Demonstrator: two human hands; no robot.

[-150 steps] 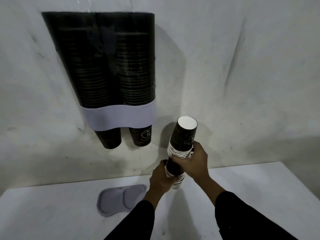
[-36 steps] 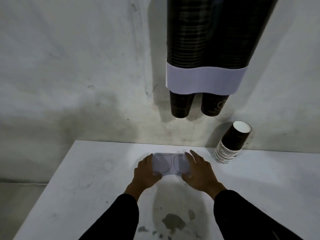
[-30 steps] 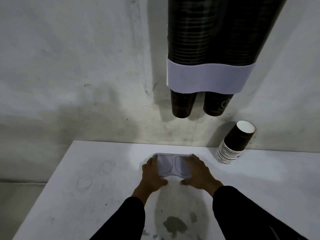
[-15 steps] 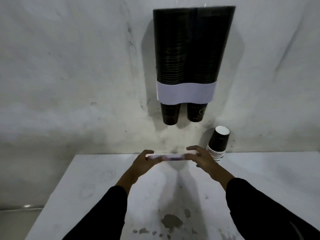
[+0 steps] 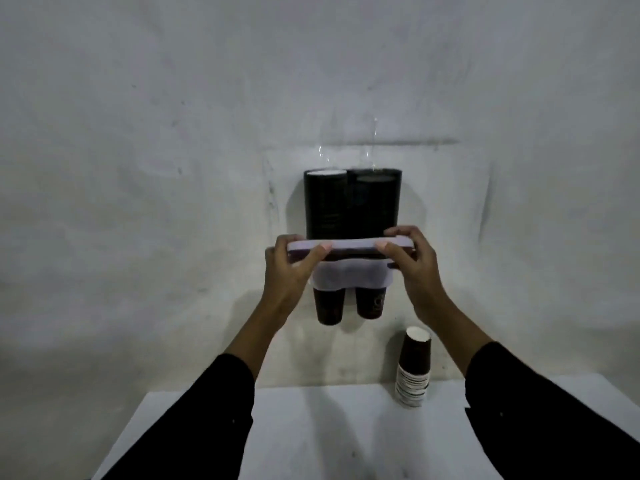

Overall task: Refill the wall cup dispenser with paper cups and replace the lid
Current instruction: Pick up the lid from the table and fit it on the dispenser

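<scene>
The wall cup dispenser hangs on the wall with two clear tubes full of dark paper cups and a white band near its bottom. Two cup bottoms stick out below the band. I hold the pale lilac lid flat and level in front of the dispenser, at about the height of the band's top. My left hand grips the lid's left end and my right hand grips its right end. The tube tops are open above the lid.
A leftover stack of paper cups stands upside down on the white table, against the wall to the right under the dispenser. The grey wall fills the rest of the view.
Both hands took the lid off the table and raised it from table height to in front of the dispenser. The view has tilted up with it.
</scene>
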